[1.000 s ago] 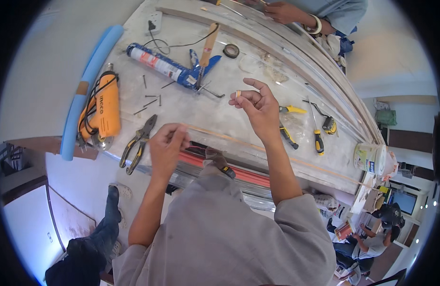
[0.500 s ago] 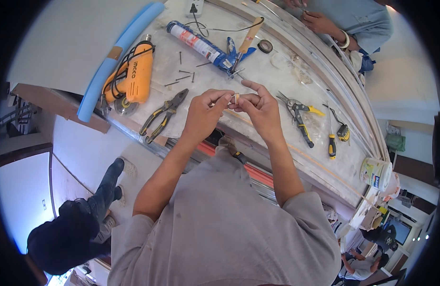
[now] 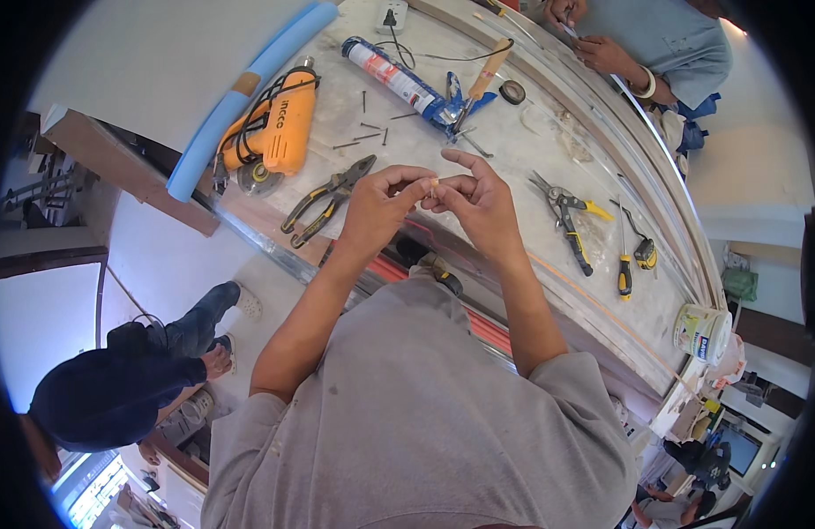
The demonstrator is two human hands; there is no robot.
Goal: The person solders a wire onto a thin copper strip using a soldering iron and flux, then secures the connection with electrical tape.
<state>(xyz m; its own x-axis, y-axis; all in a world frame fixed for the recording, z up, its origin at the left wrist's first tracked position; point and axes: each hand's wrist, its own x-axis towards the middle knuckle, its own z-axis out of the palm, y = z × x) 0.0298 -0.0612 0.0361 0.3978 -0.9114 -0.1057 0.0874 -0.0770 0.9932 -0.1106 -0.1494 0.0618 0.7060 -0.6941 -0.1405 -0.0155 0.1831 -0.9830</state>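
Over a dusty workbench point(image 3: 601, 291) littered with pliers point(image 3: 326, 199), a tiny pale piece point(image 3: 432, 187) is pinched between left hand point(image 3: 381, 207) and right hand point(image 3: 478, 204) fingertips, raised for a closer look probably.

A pale workbench point(image 3: 513, 159) is holding pliers point(image 3: 326, 201), an orange power tool point(image 3: 280, 123), a caulking gun point(image 3: 407, 84), snips point(image 3: 566, 216) and a screwdriver point(image 3: 623, 256).

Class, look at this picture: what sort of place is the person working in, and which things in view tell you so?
Probably a workshop or building site. The dusty workbench carries an orange power drill, a caulking gun, pliers and loose nails.
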